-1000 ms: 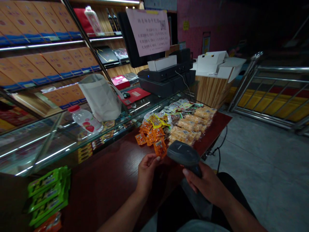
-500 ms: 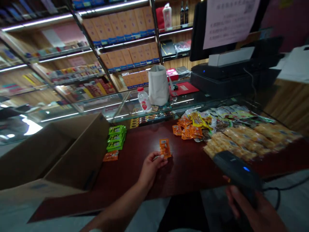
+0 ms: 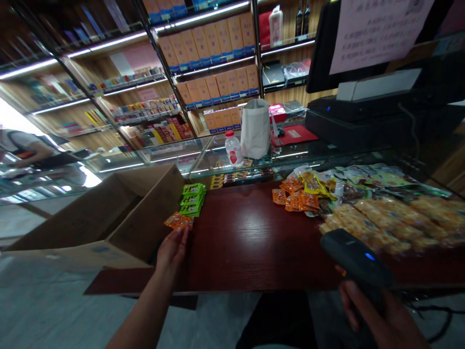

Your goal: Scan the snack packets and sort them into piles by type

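Note:
My left hand (image 3: 172,251) has its fingertips closed on the near edge of a small orange snack packet (image 3: 178,221), low over the table beside the cardboard box (image 3: 145,223). Just behind that packet lie several green snack packets (image 3: 192,199) in an overlapping row. My right hand (image 3: 378,310) grips a black barcode scanner (image 3: 358,254) with a blue light on top. The scanner points forward and left over the table. To the right, several orange packets (image 3: 296,196) lie in a loose heap beside yellow packets (image 3: 315,184).
Bagged pale snacks (image 3: 395,220) cover the table's right side, with flat green-and-white packets (image 3: 374,174) behind. A bottle with a red cap (image 3: 233,149) and a white bag (image 3: 256,130) stand on the glass counter. A monitor (image 3: 323,53) rises at right. Someone (image 3: 29,150) is at far left.
My left hand has carried the orange packet from the middle of the table leftward, to the spot by the box and green packets. My right hand still holds the scanner. The view has turned left.

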Action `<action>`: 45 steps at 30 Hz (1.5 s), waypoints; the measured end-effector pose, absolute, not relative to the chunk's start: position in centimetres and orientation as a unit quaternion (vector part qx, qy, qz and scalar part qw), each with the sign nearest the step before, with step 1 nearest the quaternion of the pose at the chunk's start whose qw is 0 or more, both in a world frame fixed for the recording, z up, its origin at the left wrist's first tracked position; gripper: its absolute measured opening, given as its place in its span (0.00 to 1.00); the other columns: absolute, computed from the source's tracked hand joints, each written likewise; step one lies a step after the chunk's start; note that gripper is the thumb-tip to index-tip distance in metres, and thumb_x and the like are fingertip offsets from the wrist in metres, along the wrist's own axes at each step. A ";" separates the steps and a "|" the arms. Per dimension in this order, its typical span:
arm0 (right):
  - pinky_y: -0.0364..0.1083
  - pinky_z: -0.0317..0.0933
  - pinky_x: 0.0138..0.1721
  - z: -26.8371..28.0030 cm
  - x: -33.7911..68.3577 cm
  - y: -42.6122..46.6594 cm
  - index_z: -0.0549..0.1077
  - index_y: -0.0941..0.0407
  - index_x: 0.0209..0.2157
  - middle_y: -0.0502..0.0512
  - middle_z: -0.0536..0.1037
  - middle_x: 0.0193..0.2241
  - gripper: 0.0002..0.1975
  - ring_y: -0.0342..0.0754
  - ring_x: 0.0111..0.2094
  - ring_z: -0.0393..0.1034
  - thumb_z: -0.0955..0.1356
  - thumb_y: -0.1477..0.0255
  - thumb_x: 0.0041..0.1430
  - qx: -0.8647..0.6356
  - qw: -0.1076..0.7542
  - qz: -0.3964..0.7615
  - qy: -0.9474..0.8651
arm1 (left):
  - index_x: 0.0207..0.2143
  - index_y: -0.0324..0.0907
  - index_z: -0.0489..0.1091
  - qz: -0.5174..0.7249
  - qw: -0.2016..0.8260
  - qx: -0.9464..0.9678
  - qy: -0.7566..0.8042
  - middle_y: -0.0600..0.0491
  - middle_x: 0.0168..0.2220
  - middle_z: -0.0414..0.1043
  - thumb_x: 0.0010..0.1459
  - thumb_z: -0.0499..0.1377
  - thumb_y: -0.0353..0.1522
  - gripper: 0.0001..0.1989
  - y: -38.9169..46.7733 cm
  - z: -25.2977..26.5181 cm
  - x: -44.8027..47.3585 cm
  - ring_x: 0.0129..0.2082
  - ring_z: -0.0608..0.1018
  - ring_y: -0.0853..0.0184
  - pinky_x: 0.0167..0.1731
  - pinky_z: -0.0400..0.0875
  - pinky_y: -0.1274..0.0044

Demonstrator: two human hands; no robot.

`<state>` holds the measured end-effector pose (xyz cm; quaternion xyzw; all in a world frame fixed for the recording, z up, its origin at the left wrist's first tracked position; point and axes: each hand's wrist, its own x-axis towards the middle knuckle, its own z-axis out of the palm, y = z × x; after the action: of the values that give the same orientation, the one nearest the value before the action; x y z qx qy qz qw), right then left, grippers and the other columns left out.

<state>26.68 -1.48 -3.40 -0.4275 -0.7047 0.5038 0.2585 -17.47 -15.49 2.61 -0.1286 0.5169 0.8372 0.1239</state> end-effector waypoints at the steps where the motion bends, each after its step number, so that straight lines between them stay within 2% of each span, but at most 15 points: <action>1: 0.42 0.66 0.32 -3.5 26.7 -1.5 0.69 0.52 0.23 0.50 0.74 0.21 0.28 0.47 0.26 0.71 0.59 0.47 0.66 -0.427 0.253 0.508 -0.704 | 0.35 0.34 0.73 0.838 0.124 -0.134 0.513 0.53 0.27 0.74 0.60 0.53 0.14 0.13 -15.2 2.6 -17.8 0.27 0.79 0.75 0.33 0.81 0.85; 6: 0.42 0.66 0.34 -4.1 27.2 -1.8 0.69 0.52 0.23 0.50 0.74 0.21 0.28 0.47 0.27 0.71 0.59 0.45 0.65 -0.449 0.234 0.503 -0.700 | 0.50 0.33 0.70 0.835 0.163 -0.150 0.503 0.53 0.30 0.75 0.63 0.50 0.15 0.17 -14.0 2.3 -18.7 0.26 0.80 0.74 0.31 0.80 0.86; 10: 0.42 0.66 0.34 -3.8 27.4 -1.9 0.68 0.52 0.21 0.51 0.74 0.21 0.30 0.48 0.27 0.70 0.58 0.44 0.64 -0.452 0.232 0.509 -0.695 | 0.55 0.31 0.67 0.813 0.217 -0.163 0.514 0.49 0.30 0.76 0.66 0.48 0.18 0.18 -13.8 2.0 -19.2 0.24 0.81 0.70 0.25 0.80 0.83; 16: 0.44 0.66 0.32 -3.4 27.1 -2.2 0.68 0.51 0.20 0.52 0.74 0.21 0.30 0.50 0.27 0.70 0.60 0.42 0.62 -0.457 0.233 0.531 -0.674 | 0.57 0.32 0.66 0.782 0.248 -0.180 0.543 0.48 0.30 0.77 0.66 0.49 0.19 0.18 -13.7 2.0 -20.2 0.19 0.79 0.71 0.19 0.77 0.84; 20: 0.44 0.66 0.33 -3.6 27.2 -2.2 0.69 0.51 0.22 0.52 0.73 0.22 0.29 0.50 0.28 0.70 0.60 0.42 0.62 -0.455 0.240 0.545 -0.662 | 0.54 0.37 0.68 0.772 0.255 -0.175 0.556 0.48 0.32 0.78 0.67 0.52 0.23 0.16 -13.8 2.0 -20.2 0.20 0.79 0.71 0.19 0.77 0.84; 23: 0.44 0.66 0.32 -3.6 27.0 -2.3 0.69 0.52 0.21 0.51 0.72 0.20 0.29 0.49 0.26 0.69 0.61 0.42 0.61 -0.456 0.244 0.550 -0.656 | 0.52 0.37 0.69 0.767 0.259 -0.166 0.563 0.48 0.31 0.77 0.68 0.52 0.24 0.13 -14.1 2.1 -19.4 0.21 0.80 0.70 0.20 0.78 0.83; 27: 0.44 0.64 0.29 -3.0 26.4 -2.7 0.69 0.52 0.22 0.50 0.71 0.19 0.29 0.47 0.24 0.67 0.63 0.42 0.60 -0.475 0.295 0.539 -0.630 | 0.47 0.35 0.70 0.759 0.275 -0.153 0.571 0.46 0.32 0.76 0.68 0.52 0.26 0.09 -14.1 1.8 -17.3 0.24 0.81 0.69 0.22 0.79 0.82; 30: 0.44 0.63 0.29 -2.7 25.9 -2.7 0.70 0.52 0.25 0.47 0.70 0.18 0.26 0.46 0.23 0.66 0.64 0.45 0.62 -0.475 0.327 0.550 -0.604 | 0.38 0.36 0.69 0.747 0.281 -0.116 0.591 0.46 0.31 0.75 0.67 0.53 0.26 0.06 -12.8 1.0 -15.0 0.25 0.81 0.69 0.25 0.79 0.81; 33: 0.45 0.61 0.30 -2.4 25.7 -2.4 0.69 0.53 0.25 0.46 0.69 0.18 0.24 0.45 0.22 0.65 0.64 0.48 0.63 -0.478 0.347 0.552 -0.589 | 0.32 0.38 0.68 0.712 0.313 0.018 0.628 0.48 0.30 0.76 0.62 0.60 0.26 0.05 -9.9 0.0 -12.4 0.26 0.80 0.69 0.29 0.79 0.79; 36: 0.45 0.60 0.30 -2.2 25.4 -2.1 0.67 0.53 0.23 0.45 0.68 0.17 0.24 0.44 0.21 0.64 0.65 0.49 0.64 -0.480 0.377 0.542 -0.578 | 0.33 0.38 0.71 0.637 0.345 0.219 0.654 0.48 0.32 0.77 0.57 0.65 0.31 0.06 -5.4 -0.8 -9.8 0.31 0.81 0.65 0.34 0.78 0.75; 39: 0.46 0.60 0.30 -2.1 25.2 -2.2 0.69 0.53 0.26 0.44 0.67 0.16 0.22 0.45 0.20 0.64 0.66 0.50 0.63 -0.488 0.395 0.536 -0.564 | 0.37 0.40 0.75 0.476 0.254 0.412 0.735 0.47 0.38 0.79 0.58 0.63 0.35 0.08 0.2 -1.1 -7.9 0.38 0.81 0.62 0.41 0.76 0.73; 41: 0.46 0.60 0.29 -2.0 25.1 -2.5 0.69 0.53 0.27 0.44 0.68 0.16 0.22 0.45 0.20 0.64 0.66 0.49 0.63 -0.493 0.401 0.540 -0.551 | 0.41 0.41 0.76 0.376 0.176 0.476 0.775 0.45 0.43 0.78 0.59 0.61 0.35 0.10 3.9 -1.0 -7.0 0.44 0.80 0.60 0.48 0.72 0.71; 45: 0.45 0.60 0.25 -1.6 24.7 -3.1 0.68 0.53 0.27 0.43 0.67 0.14 0.23 0.45 0.18 0.63 0.66 0.47 0.61 -0.496 0.418 0.538 -0.538 | 0.44 0.36 0.73 0.300 0.107 0.461 0.828 0.33 0.52 0.71 0.56 0.63 0.42 0.20 9.7 -0.6 -5.9 0.58 0.69 0.43 0.57 0.62 0.56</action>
<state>24.75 -3.11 -1.64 -0.4964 -0.5382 0.5381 0.4176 -5.92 9.67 -0.64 0.4607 0.8285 0.2999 0.1068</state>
